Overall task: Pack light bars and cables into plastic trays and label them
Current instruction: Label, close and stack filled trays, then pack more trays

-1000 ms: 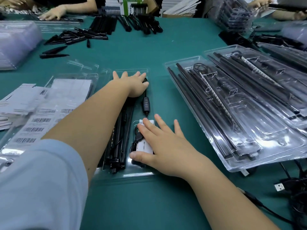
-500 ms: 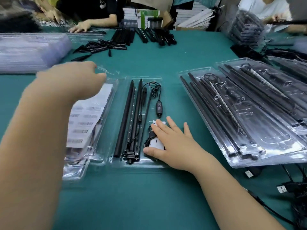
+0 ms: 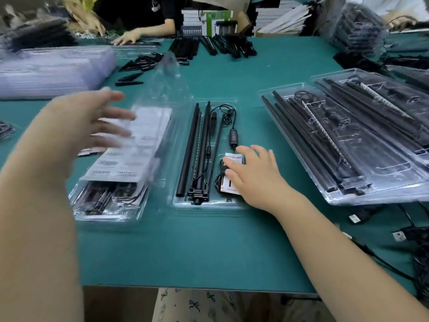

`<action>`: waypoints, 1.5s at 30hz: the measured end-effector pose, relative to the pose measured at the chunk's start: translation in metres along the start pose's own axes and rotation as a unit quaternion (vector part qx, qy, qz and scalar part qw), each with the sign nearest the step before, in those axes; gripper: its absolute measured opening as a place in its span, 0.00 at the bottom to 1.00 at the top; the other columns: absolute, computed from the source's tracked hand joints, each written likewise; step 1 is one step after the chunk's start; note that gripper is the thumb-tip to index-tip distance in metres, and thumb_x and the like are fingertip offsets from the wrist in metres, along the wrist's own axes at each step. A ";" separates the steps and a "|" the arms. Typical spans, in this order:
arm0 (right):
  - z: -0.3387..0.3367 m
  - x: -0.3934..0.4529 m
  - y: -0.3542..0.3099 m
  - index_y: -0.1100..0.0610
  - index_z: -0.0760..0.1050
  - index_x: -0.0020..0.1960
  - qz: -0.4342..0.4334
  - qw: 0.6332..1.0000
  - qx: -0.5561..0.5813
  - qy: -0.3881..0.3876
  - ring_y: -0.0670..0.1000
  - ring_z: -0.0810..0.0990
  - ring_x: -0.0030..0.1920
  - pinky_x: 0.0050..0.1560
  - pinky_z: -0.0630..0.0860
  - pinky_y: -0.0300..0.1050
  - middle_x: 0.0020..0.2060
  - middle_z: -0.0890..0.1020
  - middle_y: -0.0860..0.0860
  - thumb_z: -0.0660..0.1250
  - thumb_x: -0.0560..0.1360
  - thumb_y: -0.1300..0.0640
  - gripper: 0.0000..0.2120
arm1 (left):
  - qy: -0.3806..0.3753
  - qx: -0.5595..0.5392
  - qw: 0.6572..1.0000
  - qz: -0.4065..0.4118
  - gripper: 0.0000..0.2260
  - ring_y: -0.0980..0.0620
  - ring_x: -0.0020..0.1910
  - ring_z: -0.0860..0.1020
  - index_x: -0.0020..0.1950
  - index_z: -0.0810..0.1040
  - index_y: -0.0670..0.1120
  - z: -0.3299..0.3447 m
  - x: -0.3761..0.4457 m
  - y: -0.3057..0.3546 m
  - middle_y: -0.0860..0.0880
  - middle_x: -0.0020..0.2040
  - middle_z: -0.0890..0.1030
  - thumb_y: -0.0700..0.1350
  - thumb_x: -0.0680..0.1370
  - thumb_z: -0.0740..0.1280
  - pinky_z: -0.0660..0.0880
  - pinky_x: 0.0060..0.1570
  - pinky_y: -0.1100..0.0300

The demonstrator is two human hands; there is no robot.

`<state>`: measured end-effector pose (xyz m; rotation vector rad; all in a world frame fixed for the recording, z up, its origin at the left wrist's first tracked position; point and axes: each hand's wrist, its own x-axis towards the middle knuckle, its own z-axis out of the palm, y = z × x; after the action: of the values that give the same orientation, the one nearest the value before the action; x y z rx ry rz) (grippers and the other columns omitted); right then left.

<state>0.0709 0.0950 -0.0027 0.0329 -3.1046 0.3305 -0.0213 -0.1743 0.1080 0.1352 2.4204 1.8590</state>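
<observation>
Glossy clear plastic tray (image 3: 239,105); matt black light bars (image 3: 188,154); white paper label (image 3: 235,159); matt green tabletop (image 3: 209,247)

The left hand (image 3: 92,122) is held raised, palm down, with the fingers spread and nearly straight; nothing is gripped. Its outline is blurred, so finger contact below cannot be judged. The left forearm is extended forward from the lower left, bare to the frame edge. The right hand (image 3: 253,175) is laid flat, palm down, fingers straight and slightly fanned, thumb stretched out to the inner side. Nothing is enclosed by it. The right forearm is angled in from the lower right, wrist kept low.
</observation>
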 end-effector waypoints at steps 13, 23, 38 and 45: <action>0.002 0.006 0.010 0.42 0.63 0.72 0.042 0.991 0.125 -0.030 0.53 0.40 0.75 0.73 0.35 0.57 0.77 0.47 0.45 0.55 0.80 0.52 0.20 | -0.074 0.361 0.895 0.251 0.32 0.48 0.76 0.55 0.73 0.64 0.51 0.124 -0.076 -0.069 0.49 0.77 0.57 0.57 0.72 0.69 0.50 0.75 0.59; -0.001 0.009 0.011 0.36 0.61 0.71 0.041 0.991 0.119 -0.046 0.53 0.43 0.76 0.73 0.36 0.55 0.77 0.48 0.45 0.51 0.82 0.48 0.18 | -0.168 0.527 0.813 0.183 0.39 0.49 0.77 0.43 0.75 0.44 0.68 0.118 -0.074 -0.077 0.56 0.79 0.47 0.76 0.64 0.38 0.51 0.74 0.46; -0.004 0.001 0.020 0.51 0.74 0.66 0.116 0.930 0.337 0.089 0.49 0.62 0.71 0.59 0.53 0.30 0.71 0.63 0.49 0.62 0.78 0.59 0.16 | -0.166 0.521 0.817 0.185 0.40 0.50 0.77 0.43 0.75 0.49 0.66 0.118 -0.074 -0.081 0.56 0.78 0.49 0.76 0.63 0.40 0.51 0.74 0.50; -0.003 0.003 0.018 0.47 0.68 0.70 0.118 0.907 0.382 0.128 0.46 0.73 0.54 0.57 0.68 0.40 0.44 0.76 0.36 0.73 0.70 0.56 0.30 | -0.158 0.508 0.824 0.195 0.40 0.50 0.77 0.44 0.75 0.49 0.66 0.117 -0.074 -0.083 0.56 0.79 0.49 0.75 0.64 0.42 0.50 0.74 0.52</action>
<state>0.0676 0.1133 -0.0035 -0.3440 -2.5185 1.3989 0.0654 -0.0929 -0.0007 0.9586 2.9349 0.3127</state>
